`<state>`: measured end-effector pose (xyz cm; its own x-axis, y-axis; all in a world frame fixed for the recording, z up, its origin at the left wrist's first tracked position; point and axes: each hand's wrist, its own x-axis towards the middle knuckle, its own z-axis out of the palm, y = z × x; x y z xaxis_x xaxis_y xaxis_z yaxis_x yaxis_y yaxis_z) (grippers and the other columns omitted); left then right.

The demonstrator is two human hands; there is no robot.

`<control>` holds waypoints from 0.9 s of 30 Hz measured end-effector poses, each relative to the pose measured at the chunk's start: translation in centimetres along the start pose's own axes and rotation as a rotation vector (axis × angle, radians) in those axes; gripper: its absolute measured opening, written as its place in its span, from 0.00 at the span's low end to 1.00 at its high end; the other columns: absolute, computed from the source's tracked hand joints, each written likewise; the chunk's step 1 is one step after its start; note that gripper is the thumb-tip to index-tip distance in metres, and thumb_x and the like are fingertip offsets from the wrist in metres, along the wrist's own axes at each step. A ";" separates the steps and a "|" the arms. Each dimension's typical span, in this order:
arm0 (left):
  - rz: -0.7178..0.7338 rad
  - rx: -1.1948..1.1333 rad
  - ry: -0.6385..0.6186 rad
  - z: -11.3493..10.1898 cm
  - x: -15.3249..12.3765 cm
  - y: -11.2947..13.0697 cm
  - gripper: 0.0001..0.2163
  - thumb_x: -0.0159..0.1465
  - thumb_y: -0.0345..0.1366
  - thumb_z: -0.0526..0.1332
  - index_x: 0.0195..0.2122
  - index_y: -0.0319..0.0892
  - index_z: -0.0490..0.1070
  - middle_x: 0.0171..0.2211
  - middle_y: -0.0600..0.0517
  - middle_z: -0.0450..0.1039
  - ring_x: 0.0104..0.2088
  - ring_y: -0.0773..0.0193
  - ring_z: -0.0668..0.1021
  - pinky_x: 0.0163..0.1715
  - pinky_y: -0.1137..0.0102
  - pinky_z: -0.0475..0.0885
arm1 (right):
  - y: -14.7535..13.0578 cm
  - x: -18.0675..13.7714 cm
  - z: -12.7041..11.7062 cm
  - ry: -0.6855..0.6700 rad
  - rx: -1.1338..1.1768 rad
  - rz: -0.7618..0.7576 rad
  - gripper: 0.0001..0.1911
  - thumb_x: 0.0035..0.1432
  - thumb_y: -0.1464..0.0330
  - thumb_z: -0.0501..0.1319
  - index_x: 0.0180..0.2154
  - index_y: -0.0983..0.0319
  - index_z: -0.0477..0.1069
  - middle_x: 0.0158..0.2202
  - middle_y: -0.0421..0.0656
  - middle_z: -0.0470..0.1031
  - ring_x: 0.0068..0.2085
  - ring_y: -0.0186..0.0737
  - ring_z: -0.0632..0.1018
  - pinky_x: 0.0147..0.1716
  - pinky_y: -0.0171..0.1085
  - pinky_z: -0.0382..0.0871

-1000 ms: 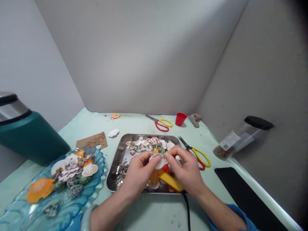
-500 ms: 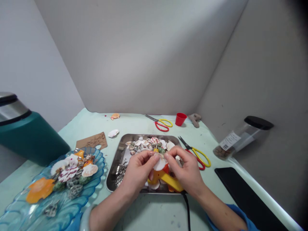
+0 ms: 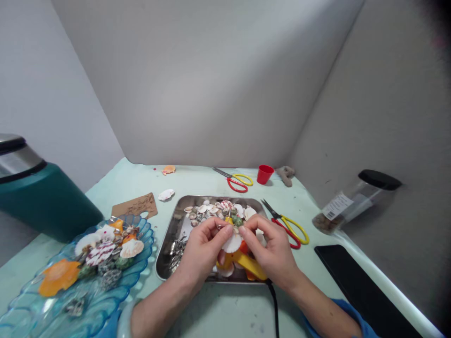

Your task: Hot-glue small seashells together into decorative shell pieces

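Both hands meet over a steel tray [image 3: 169,239] that holds several small shells and metal clasps. My left hand [image 3: 201,249] pinches a pale scallop shell [image 3: 233,242] between thumb and fingers. The fingertips of my right hand [image 3: 273,251] are closed on the shell's upper edge, where a tiny metal piece shows. Under the hands lies a yellow and orange glue gun [image 3: 246,263] with a black cord [image 3: 274,305] running toward me.
A blue glass dish [image 3: 137,272] with decorated shells sits at the left, a teal jug [image 3: 38,197] behind it. Two yellow-handled scissors [image 3: 291,226] [image 3: 237,180], a red cup [image 3: 264,174], a tilted jar [image 3: 352,202], a black phone [image 3: 355,286] and brown card [image 3: 136,205] lie around.
The hands have drawn slightly closer to each other and a little lower, turning the scallop shell between the fingertips. Nothing else has moved.
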<state>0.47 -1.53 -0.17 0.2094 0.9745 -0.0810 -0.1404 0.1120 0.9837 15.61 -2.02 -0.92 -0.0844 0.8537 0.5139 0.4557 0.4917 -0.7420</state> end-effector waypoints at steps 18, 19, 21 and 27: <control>0.110 -0.063 0.231 -0.2 0.2 -0.2 0.09 0.55 0.39 0.64 0.29 0.39 0.68 0.10 0.62 0.61 0.12 0.76 0.61 0.14 0.80 0.57 | -0.3 0.3 -0.5 -0.114 -0.139 0.069 0.14 0.64 0.64 0.52 0.27 0.61 0.65 0.25 0.38 0.69 0.29 0.35 0.70 0.32 0.34 0.60; 0.134 -0.067 0.240 -0.3 0.3 -0.3 0.09 0.55 0.39 0.64 0.29 0.39 0.69 0.11 0.62 0.61 0.12 0.76 0.61 0.14 0.80 0.56 | -0.6 0.1 -0.7 -0.167 -0.211 0.051 0.15 0.64 0.63 0.52 0.26 0.61 0.65 0.24 0.38 0.69 0.28 0.36 0.70 0.31 0.34 0.60; 0.180 -0.075 0.255 -0.4 0.3 -0.4 0.08 0.55 0.39 0.64 0.30 0.40 0.69 0.12 0.62 0.62 0.12 0.77 0.61 0.14 0.80 0.56 | -1.3 -0.3 -1.2 -0.291 -0.353 0.025 0.15 0.63 0.62 0.54 0.25 0.61 0.65 0.25 0.38 0.70 0.28 0.36 0.70 0.30 0.34 0.59; 0.210 -0.100 0.282 -0.4 0.3 -0.3 0.09 0.54 0.39 0.65 0.31 0.39 0.70 0.13 0.62 0.62 0.12 0.77 0.61 0.14 0.80 0.54 | -2.7 -2.3 -1.6 -0.456 -0.573 0.105 0.12 0.54 0.62 0.63 0.40 0.58 0.68 0.34 0.42 0.76 0.34 0.44 0.75 0.29 0.35 0.59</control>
<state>0.20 -1.15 -0.51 -0.1071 0.9920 0.0662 -0.2490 -0.0912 0.9642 16.01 -5.57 0.58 -0.3179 0.9393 0.1295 0.8624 0.3432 -0.3722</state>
